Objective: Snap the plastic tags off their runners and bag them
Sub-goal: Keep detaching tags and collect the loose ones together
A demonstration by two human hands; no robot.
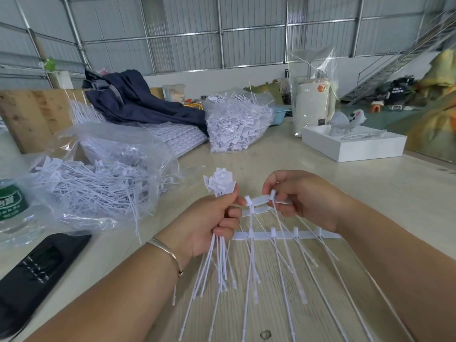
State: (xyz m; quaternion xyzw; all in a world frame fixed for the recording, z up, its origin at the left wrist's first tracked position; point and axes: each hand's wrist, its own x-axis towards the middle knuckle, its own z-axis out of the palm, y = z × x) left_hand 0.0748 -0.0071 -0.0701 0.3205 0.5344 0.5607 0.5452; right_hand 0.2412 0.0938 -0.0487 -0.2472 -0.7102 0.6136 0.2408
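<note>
My left hand (212, 223) grips a bundle of loose white tags (219, 183), their flat heads sticking up above my fist and their long thin tails hanging below. Its thumb and forefinger also pinch the left end of a white runner piece (259, 201). My right hand (306, 198) pinches a tag head at the right end of that piece. Just below, a longer white runner (283, 235) with several tags attached lies across the table, tails trailing toward me. An open clear bag of snapped tags (98, 183) lies to the left.
A full bag of tags (237, 124) and stacked runner sheets (177, 139) under dark cloth (138, 99) sit at the back. A white box (352, 144) stands at the right, a black device (37, 275) and a water bottle (12, 201) at the left.
</note>
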